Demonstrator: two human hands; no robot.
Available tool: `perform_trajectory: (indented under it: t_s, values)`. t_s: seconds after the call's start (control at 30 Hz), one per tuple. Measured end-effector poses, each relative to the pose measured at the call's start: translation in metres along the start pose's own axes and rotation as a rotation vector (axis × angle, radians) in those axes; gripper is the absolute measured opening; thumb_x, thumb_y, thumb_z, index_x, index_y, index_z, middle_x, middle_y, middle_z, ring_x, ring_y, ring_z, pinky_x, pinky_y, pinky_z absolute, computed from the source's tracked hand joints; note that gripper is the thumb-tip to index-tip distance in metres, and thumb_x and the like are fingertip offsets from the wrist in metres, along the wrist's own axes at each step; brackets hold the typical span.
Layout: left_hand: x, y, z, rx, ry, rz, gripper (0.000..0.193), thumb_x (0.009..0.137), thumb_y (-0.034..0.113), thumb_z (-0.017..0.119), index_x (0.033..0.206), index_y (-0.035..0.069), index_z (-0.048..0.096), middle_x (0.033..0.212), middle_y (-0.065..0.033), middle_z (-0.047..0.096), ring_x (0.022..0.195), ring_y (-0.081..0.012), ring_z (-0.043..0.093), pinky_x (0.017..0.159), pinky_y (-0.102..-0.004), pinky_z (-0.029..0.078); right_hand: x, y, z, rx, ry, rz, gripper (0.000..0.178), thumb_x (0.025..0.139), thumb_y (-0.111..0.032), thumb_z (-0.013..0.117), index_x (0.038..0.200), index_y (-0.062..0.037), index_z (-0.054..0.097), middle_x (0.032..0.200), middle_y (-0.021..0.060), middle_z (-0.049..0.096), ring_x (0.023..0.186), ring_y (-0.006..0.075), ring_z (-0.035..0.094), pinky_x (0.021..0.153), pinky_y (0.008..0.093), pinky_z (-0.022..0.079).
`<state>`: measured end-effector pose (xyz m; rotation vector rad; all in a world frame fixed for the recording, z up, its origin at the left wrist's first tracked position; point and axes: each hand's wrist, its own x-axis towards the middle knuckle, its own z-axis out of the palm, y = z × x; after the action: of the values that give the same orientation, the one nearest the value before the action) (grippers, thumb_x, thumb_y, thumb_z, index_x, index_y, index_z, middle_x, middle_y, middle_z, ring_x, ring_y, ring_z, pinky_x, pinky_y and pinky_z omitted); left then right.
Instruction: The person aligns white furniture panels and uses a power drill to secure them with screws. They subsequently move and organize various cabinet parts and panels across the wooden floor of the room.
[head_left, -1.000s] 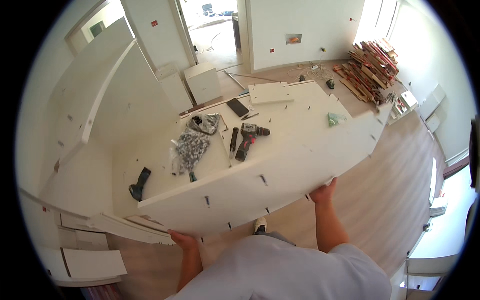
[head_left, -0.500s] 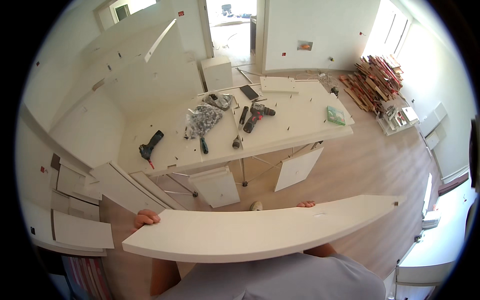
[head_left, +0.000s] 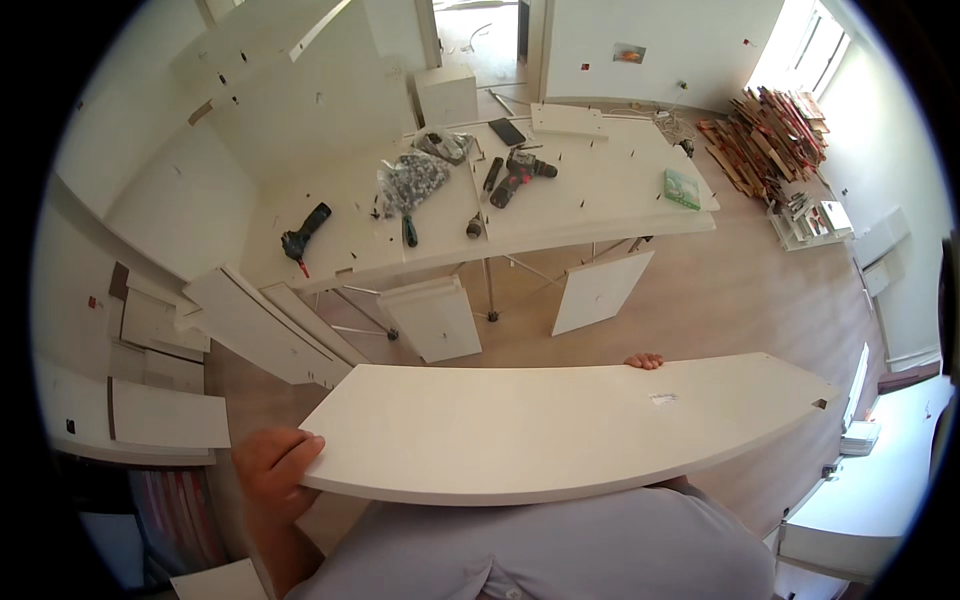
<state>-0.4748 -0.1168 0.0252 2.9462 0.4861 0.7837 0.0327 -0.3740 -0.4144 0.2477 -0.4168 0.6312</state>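
Observation:
A long white board [head_left: 540,430] lies across in front of my body, held in both hands. My left hand [head_left: 278,470] grips its left end, the thumb on the upper face and the other fingers mostly out of sight beneath. Over the board's far edge, right of the middle, curl the fingertips of my right hand [head_left: 645,361]; the rest of that hand is hidden under the board. A small chipped-looking patch shows on the upper face near those fingertips, and a dark notch marks the right end.
Ahead stands a white worktop [head_left: 560,215] with a cordless drill [head_left: 522,177], a second power tool [head_left: 303,238], a bag of small fittings [head_left: 415,180] and a green box [head_left: 682,189]. Panels [head_left: 432,318] lean below it. Wood strips [head_left: 765,145] are piled far right.
The board has turned its upper face more toward me and shifted slightly right. My left hand has come lower and nearer along its left end. The view has tipped downward.

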Motion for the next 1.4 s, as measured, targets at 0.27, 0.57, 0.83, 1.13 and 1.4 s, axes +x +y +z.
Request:
perform_trajectory:
  t_s: [0.27, 0.57, 0.83, 1.13, 1.4]
  values:
    - [0.040, 0.053, 0.091, -0.032, -0.350, -0.044, 0.025, 0.080, 0.009, 0.065, 0.104, 0.006, 0.070, 0.106, -0.0083, 0.074, 0.098, -0.0250, 0.073, 0.078, -0.0370, 0.056, 0.069, -0.053, -0.015, -0.085, -0.140, 0.073, 0.028, 0.105, -0.025, 0.049, 0.115, -0.0056, 0.066, 0.110, 0.0062, 0.070, 0.103, 0.0196, 0.063, 0.098, 0.0363, 0.045]
    - [0.063, 0.107, 0.183, -0.141, -0.429, -0.090, 0.039, 0.087, 0.011, 0.058, 0.125, 0.007, 0.067, 0.126, -0.0115, 0.070, 0.115, -0.0280, 0.068, 0.094, -0.0381, 0.055, 0.156, -0.097, -0.034, -0.148, -0.320, 0.237, 0.026, 0.104, -0.027, 0.050, 0.118, -0.0091, 0.063, 0.109, 0.0067, 0.068, 0.103, 0.0224, 0.060, 0.094, 0.0394, 0.043]
    - [0.102, 0.141, 0.247, -0.349, -0.343, -0.087, 0.045, 0.084, 0.010, 0.061, 0.129, 0.005, 0.062, 0.129, -0.0124, 0.068, 0.116, -0.0268, 0.068, 0.086, -0.0387, 0.057, 0.209, -0.097, -0.033, -0.161, -0.266, 0.396, 0.027, 0.104, -0.028, 0.049, 0.112, -0.0067, 0.064, 0.103, 0.0091, 0.067, 0.104, 0.0264, 0.061, 0.099, 0.0425, 0.044]
    - [0.131, 0.138, 0.280, -0.444, -0.299, -0.196, 0.038, 0.093, 0.032, 0.069, 0.119, 0.005, 0.062, 0.095, -0.0103, 0.071, 0.081, -0.0300, 0.070, 0.069, -0.0432, 0.054, 0.217, -0.073, -0.058, -0.391, -0.138, 0.423, 0.029, 0.105, -0.031, 0.049, 0.109, -0.0072, 0.065, 0.101, 0.0116, 0.070, 0.089, 0.0272, 0.066, 0.080, 0.0458, 0.053]
    - [0.090, 0.114, 0.305, -0.587, -0.159, -0.442, 0.035, 0.089, 0.029, 0.074, 0.119, 0.012, 0.067, 0.080, -0.0073, 0.069, 0.074, -0.0294, 0.068, 0.065, -0.0407, 0.051, 0.196, 0.011, 0.000, -0.624, 0.375, 0.478, 0.045, 0.102, -0.044, 0.046, 0.126, -0.0083, 0.059, 0.125, 0.0120, 0.063, 0.116, 0.0306, 0.062, 0.097, 0.0505, 0.055]
